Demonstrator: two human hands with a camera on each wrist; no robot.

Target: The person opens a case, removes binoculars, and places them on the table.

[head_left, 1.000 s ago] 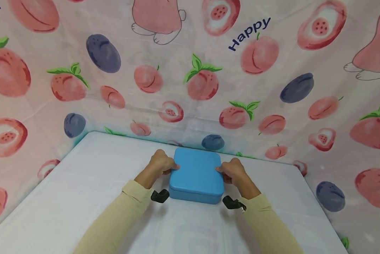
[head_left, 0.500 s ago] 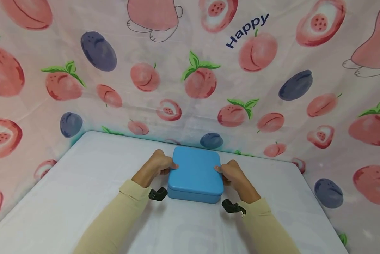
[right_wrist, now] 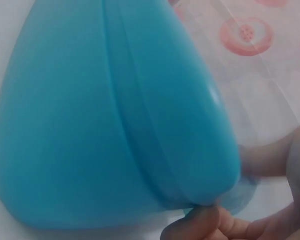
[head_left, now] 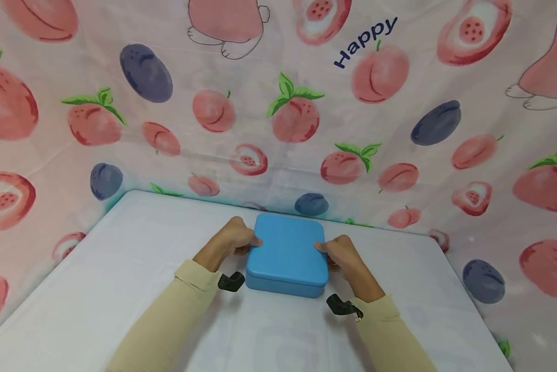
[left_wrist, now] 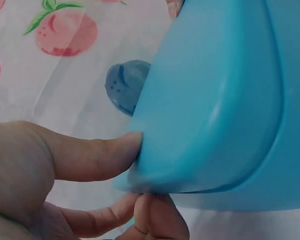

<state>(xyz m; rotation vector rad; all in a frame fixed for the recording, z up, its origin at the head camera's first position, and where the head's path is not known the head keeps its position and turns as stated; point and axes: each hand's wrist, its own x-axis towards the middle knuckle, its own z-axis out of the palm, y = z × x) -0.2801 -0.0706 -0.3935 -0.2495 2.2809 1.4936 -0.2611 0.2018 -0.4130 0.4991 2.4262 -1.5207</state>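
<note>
A square blue box (head_left: pixel 288 250) with rounded corners and a closely seated lid (left_wrist: pixel 190 100) sits near the far edge of the white table. At its left side my left hand (head_left: pixel 236 236) pinches the lid's rim, the thumb on the top edge and curled fingers (left_wrist: pixel 160 215) just under the lip. On the opposite side my right hand (head_left: pixel 341 252) grips the rim likewise, its fingertips (right_wrist: pixel 195 225) below the lip and its thumb partly hidden behind the lid. A seam (right_wrist: pixel 125 120) runs between lid and base. What is inside the box is hidden.
The white tabletop (head_left: pixel 143 248) spreads out around the box. Close behind it rises a pink fabric backdrop (head_left: pixel 269 62) printed with fruit and rabbits. Black wrist mounts (head_left: pixel 232 281) stick out beside both sleeves, low over the table.
The head view has shifted slightly. Both hands keep their hold at the rim, and the lid stays on the box.
</note>
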